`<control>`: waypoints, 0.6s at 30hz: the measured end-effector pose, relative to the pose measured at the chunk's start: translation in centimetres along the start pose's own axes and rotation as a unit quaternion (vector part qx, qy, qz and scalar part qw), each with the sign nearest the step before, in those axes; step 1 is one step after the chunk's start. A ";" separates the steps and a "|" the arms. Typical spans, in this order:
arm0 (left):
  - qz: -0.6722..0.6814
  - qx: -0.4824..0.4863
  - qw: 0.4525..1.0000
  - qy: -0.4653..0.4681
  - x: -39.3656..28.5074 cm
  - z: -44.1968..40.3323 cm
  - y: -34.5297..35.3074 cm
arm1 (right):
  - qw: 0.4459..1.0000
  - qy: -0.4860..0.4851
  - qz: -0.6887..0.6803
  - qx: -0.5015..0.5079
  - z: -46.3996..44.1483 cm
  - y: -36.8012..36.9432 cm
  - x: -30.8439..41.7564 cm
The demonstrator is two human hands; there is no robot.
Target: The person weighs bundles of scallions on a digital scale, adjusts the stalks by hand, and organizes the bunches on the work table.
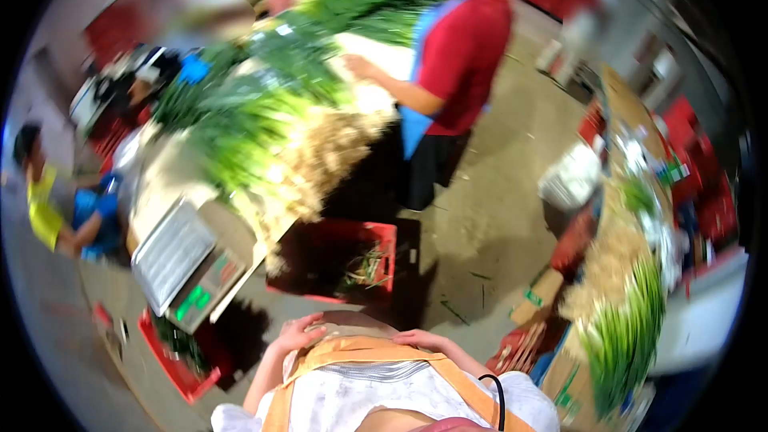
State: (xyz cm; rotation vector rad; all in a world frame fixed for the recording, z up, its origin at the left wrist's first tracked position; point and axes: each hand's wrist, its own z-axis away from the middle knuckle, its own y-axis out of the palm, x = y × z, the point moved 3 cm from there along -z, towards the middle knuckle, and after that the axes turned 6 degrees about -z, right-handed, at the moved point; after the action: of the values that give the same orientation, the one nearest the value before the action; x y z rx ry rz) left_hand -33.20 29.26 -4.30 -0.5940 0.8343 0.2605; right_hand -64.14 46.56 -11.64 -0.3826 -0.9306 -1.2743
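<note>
My left hand (300,333) rests at the top edge of my orange apron (368,346), its fingers stretched out and holding nothing I can see. On the apron's other side lies my right hand (422,341), its fingers extended against the cloth. Ahead on the left, a digital scale (174,256) with a metal platform and green display sits on the table corner. Behind it the table carries a long pile of green onions (256,128), roots facing right. A red crate (388,260) with loose green scraps stands on the floor in front of me.
A co-worker in a red shirt (466,56) stands at the pile; another in yellow (46,204) is far left. Another red crate (180,356) sits below the scale. At right, a long bench holds green onions (628,336). A white bag (570,176) stands beside it.
</note>
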 end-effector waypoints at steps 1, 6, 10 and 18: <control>0.012 0.017 1.000 -0.022 1.4 1.5 0.1 | 0.999 0.017 0.030 0.027 0.7 -0.5 3.2; 0.295 0.036 0.951 -0.078 5.1 8.9 -1.2 | 0.859 0.056 0.469 -0.199 -5.1 -5.2 8.7; 0.703 -0.237 0.666 0.073 9.5 13.2 -4.7 | 0.854 -0.085 0.451 -0.246 -9.9 -3.6 19.1; 0.706 -0.445 0.546 -0.074 24.1 18.6 -8.8 | 0.814 -0.165 0.529 -0.176 -25.2 8.2 25.3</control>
State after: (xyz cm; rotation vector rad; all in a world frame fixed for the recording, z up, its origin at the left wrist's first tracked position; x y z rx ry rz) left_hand -2.08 32.80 -9.41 -0.6660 0.7952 2.3393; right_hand -46.88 14.89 -5.24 -1.2474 -0.5682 -0.3141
